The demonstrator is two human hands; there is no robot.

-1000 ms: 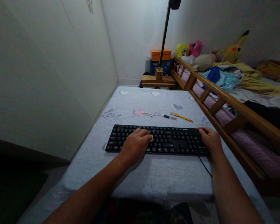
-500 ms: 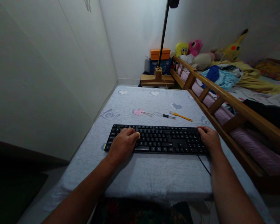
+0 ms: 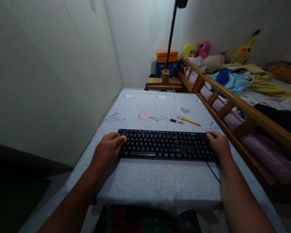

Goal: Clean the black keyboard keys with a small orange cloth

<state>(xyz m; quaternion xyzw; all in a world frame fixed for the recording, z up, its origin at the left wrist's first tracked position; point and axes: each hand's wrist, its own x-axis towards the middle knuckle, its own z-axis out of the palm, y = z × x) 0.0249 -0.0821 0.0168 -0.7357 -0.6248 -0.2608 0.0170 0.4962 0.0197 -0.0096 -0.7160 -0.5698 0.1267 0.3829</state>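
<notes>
A black computer keyboard (image 3: 157,144) lies flat on the cloth-covered table, its cable running out from the near right side. My left hand (image 3: 107,147) is at the keyboard's left end, fingers pinched on a small pale-yellow pad (image 3: 124,138), which touches or hovers just over the leftmost keys. Most of the pad is hidden by the fingers. At the opposite end, my right hand (image 3: 219,144) grips the keyboard's right edge between thumb and fingers. Beyond the keyboard lie a yellow-handled brush (image 3: 191,121), a tool with a black grip (image 3: 173,120) and thin cotton swabs (image 3: 154,118).
A pale patterned cloth (image 3: 145,178) covers the table. On the right runs a wooden bed rail (image 3: 230,102), with clothes and plush toys behind it. A white cabinet wall (image 3: 50,81) stands at left. Behind the table are a pole on a wooden base (image 3: 165,84) and boxes (image 3: 167,56).
My left hand has moved left with the pad, from the middle-left keys to the keyboard's left end. My right hand stays on the right edge. The view has shifted slightly.
</notes>
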